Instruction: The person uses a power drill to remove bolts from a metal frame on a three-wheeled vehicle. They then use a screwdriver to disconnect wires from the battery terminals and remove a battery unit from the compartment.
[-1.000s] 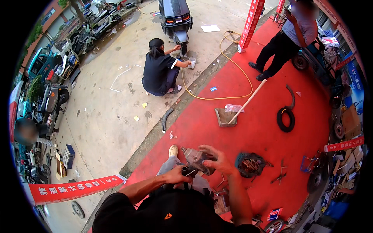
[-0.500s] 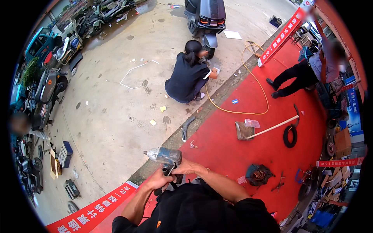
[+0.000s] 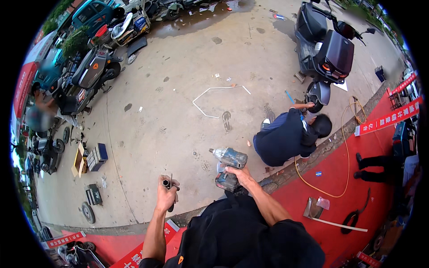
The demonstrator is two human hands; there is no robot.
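My right hand [image 3: 242, 176] is wrapped round the grip of a cordless impact wrench [image 3: 231, 158] with a grey-blue body. Its nose points left, and its dark battery pack hangs below my fingers. To the left, my left hand [image 3: 165, 196] is closed round black-handled hand tools [image 3: 171, 208]; a round, socket-like end and a thin metal shaft stick out above the fist. Their exact kind I cannot make out. Both hands are held up over the concrete, apart from each other.
Ahead right, a person [image 3: 286, 139] squats with a hand at the rear wheel of a dark scooter [image 3: 333, 56]. A yellow hose [image 3: 345, 169] loops over the red carpet [image 3: 286, 201]. Parked scooters [image 3: 91, 73], boxes [image 3: 97, 157] and a loose wheel [image 3: 88, 212] are on the left.
My hands have drawn apart: the right holds the impact wrench, the left the hand tools. My view has swung, so the scooter and squatting person sit farther right; that person's arm now reaches the wheel.
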